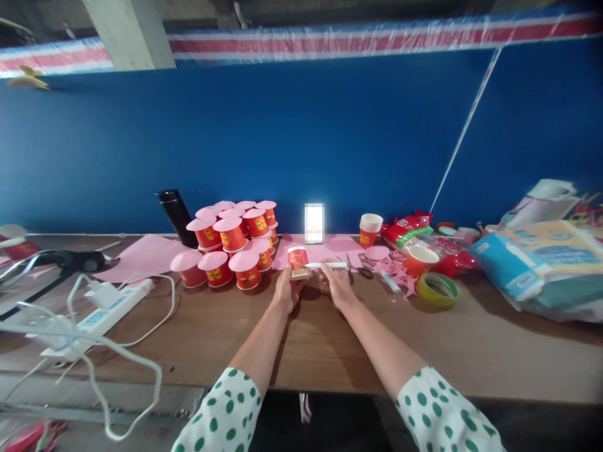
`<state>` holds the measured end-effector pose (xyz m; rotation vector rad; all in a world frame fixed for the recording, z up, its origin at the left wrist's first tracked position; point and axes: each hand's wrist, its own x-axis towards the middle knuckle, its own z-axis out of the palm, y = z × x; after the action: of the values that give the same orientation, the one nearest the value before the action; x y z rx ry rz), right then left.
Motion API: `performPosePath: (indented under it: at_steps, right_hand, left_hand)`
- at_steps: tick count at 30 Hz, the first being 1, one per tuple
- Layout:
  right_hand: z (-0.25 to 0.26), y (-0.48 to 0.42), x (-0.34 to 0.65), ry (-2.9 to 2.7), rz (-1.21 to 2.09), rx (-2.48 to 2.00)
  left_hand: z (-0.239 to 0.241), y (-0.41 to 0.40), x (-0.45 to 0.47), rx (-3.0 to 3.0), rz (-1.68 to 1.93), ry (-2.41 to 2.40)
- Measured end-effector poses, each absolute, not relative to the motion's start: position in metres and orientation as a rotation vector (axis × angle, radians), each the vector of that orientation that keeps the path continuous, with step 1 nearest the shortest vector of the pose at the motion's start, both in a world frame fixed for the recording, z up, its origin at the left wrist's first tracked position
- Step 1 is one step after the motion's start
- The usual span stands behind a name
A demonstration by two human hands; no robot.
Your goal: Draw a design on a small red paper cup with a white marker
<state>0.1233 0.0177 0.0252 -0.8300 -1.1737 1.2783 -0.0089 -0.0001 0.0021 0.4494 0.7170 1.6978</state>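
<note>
My left hand (286, 290) is closed around a small red paper cup (297, 257) that stands upside down on a little tan block on the wooden table (301, 339). My right hand (337, 280) grips a white pen-like stick (326, 265), held level with its tip against the cup's side. A pink paper sheet (325, 250) lies just behind both hands. To the left stands a pile of several red cups capped with pink paper discs (230, 245).
Scissors (354, 269), pink scraps, a green tape roll (436, 289), an open red cup (420, 259) and a cup stack (370, 229) lie right. A power strip with white cables (101, 311) sits left, by a black bottle (176, 216). Bags and books (541, 263) fill the far right.
</note>
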Motion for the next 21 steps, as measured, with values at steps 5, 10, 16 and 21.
performPosePath:
  at_steps: [5,10,16,21]
  right_hand:
    - [0.0262,0.0167,0.1225,-1.17,1.284,-0.83]
    - [0.0274,0.0166,0.1229,-1.172,1.281,-0.826]
    - [0.0273,0.0159,0.1232,-1.171,1.294,-0.831]
    - [0.0275,0.0161,0.1237,-1.16,1.306,-0.824]
  left_hand:
    - [0.0009,0.0008,-0.0093,0.452,1.703,0.713]
    - [0.002,0.0002,-0.009,0.446,1.698,0.715]
    - [0.003,-0.0005,-0.0085,0.436,1.705,0.719]
    - [0.0022,-0.0001,-0.0084,0.449,1.7,0.724]
